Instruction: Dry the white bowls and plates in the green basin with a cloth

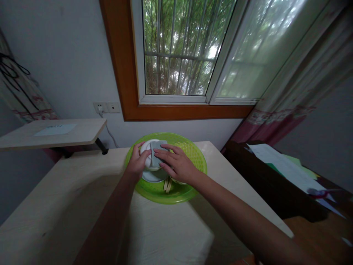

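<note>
My left hand [136, 162] grips the left side of a white bowl [146, 146], thumb toward the front. Spread over a grey sponge [154, 160], the fingers of my right hand [180, 164] press it against the bowl. Both hands are over a round green plastic basin [161, 199] with a textured inner surface. Below the bowl lies a pale dish [154, 177] in the basin. Several light wooden chopsticks [167, 185] rest beside it, partly covered by my right hand. Another pale rim shows under my right wrist, mostly hidden.
The basin stands on a light wooden table [162, 232]. A raised shelf [82, 134] on black legs is at the left, with a paper [56, 129] on it. Behind are a barred window [179, 48] and a wall socket [106, 107]. Papers [284, 165] lie on dark furniture at right.
</note>
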`<state>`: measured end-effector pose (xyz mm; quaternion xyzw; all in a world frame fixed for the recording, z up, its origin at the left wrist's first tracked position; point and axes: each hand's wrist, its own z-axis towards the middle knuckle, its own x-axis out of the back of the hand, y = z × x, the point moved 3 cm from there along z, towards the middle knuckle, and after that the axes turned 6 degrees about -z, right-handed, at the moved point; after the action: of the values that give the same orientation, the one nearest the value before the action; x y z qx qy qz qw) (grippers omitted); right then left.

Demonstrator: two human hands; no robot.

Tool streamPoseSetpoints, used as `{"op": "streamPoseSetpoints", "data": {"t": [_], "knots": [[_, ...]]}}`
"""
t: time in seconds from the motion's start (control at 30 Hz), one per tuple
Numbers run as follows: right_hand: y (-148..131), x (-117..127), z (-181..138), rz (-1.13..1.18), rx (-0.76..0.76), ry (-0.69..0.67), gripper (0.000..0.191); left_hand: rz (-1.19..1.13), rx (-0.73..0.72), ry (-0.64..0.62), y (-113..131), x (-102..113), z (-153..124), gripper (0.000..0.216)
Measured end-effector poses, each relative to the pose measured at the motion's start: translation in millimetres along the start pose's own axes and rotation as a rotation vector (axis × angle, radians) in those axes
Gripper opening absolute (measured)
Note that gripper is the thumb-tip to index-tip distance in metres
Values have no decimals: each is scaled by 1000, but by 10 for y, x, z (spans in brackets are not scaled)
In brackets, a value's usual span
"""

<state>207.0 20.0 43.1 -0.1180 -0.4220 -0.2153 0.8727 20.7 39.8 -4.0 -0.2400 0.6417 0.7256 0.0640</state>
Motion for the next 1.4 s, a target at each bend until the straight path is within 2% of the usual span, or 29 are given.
{"op": "streamPoseSetpoints", "data": {"t": [0.1,0.23,0.37,0.5,0.73,0.97,1.2,1.4], "knots": [[31,-34,-9,-69,-19,-55,57,0,-14,13,13,-6,-4,58],[88,-56,-37,-107,-51,-47,68,-14,-6,50,19,-12,-2,59],[128,-51,-73,-73,-31,8,58,-8,-7,92,18,7,7,57],[126,-31,-82,28,29,49,53,-40,12,82,23,13,4,56],[98,-75,-53,83,86,38,65,-145,108,41,70,-64,-49,49],[117,-65,-72,95,88,77,65,-307,122,30,92,-84,-28,29],[138,-43,-82,151,39,113,67,-371,130,-83,121,-89,-44,33],[101,-73,-76,195,47,74,70,-403,170,12,137,-110,-56,19]]}}
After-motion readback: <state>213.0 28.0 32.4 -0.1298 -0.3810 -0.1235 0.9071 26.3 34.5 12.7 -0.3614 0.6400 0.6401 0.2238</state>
